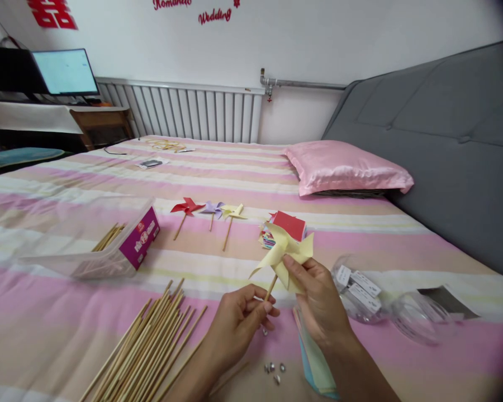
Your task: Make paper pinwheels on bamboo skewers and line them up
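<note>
A pale yellow paper pinwheel (pixel 280 251) is held up in front of me on a thin wooden stick (pixel 270 287). My left hand (pixel 243 312) pinches the stick below the blades. With thumb and fingers, my right hand (pixel 318 296) grips the pinwheel's blades near the centre. Several small shiny metal pieces (pixel 272 368) lie on the bed below the hands. Partly under my right forearm are folded paper sheets (pixel 316 357) in pale green and blue. Behind the held pinwheel sits a stack of coloured paper (pixel 290 224), red on top.
Many wooden sticks (pixel 151 340) lie loose at the left. Beyond them stands a clear plastic box (pixel 140 237) holding more sticks. Red (pixel 187 206), purple (pixel 212 209) and yellow (pixel 233 211) pinwheels lie mid-bed. At right are a clear round container (pixel 356 290), its clear lid (pixel 421 318) and a pink pillow (pixel 346 166).
</note>
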The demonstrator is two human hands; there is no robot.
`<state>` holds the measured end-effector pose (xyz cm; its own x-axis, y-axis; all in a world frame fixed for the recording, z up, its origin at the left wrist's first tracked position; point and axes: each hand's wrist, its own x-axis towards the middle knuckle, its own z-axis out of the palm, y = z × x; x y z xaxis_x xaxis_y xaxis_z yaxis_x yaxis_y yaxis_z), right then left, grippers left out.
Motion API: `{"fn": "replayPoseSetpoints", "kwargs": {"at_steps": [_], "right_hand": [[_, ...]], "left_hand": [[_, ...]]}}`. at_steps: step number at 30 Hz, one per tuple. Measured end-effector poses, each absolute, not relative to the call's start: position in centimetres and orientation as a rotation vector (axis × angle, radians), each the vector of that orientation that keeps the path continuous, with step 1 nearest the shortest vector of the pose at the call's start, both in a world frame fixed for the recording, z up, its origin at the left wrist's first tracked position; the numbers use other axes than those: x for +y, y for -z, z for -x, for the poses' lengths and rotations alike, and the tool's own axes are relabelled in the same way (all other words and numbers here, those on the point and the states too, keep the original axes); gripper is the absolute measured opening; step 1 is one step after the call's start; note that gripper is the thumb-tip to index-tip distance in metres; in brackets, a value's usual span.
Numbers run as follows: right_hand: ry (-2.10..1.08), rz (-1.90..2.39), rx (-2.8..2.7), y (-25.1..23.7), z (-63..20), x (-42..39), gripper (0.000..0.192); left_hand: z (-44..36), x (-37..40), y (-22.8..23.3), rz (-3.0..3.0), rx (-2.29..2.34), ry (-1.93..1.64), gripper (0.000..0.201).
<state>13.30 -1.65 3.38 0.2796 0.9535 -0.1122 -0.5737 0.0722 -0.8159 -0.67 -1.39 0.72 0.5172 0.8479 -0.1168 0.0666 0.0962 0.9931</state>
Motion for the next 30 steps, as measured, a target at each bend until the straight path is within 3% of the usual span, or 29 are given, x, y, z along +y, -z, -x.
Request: {"fn": "replayPoseSetpoints", "kwargs": {"at_steps": [9, 20, 30], "right_hand": [[-1.172, 0.904, -0.518, -3.2, -13.4, -1.6, 0.032], [-1.064, 0.982, -0.558, -2.5, -14.0, -1.4, 0.026], [-1.100, 1.056, -0.843, -3.6, -14.7, -1.6, 0.041]], "left_hand": [[0.5, -1.3, -0.6, -1.386, 0.892, -0.685, 0.024], [0.4, -2.0, -0.8, -1.621, 0.953, -0.675, 0.023], [-0.3, -1.4, 0.4, -1.464, 0.986, -0.911, 0.028]]}}
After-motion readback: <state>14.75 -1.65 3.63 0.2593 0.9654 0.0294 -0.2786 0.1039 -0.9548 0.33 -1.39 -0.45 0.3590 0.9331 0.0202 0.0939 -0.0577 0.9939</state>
